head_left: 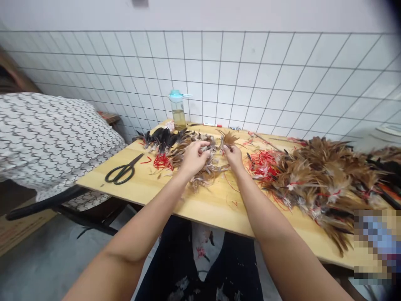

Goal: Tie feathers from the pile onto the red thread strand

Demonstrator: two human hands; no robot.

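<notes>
Brown feathers are pinched between the thumb and fingers of my right hand, their tips fanning upward. My left hand hovers over or rests on a loose heap of brown and grey feathers; its fingers are apart and slightly curled, and I see nothing held in them. Black feathers lie just beyond the heap to the left, beside a bundle of red string. To the right of my right hand is a larger tangle of red string.
Black-handled scissors lie on the wooden table at left. A bottle with a blue lid and a marker stand near the tiled wall. Tied brown feather bunches cover the right side. A patterned cloth hangs at left.
</notes>
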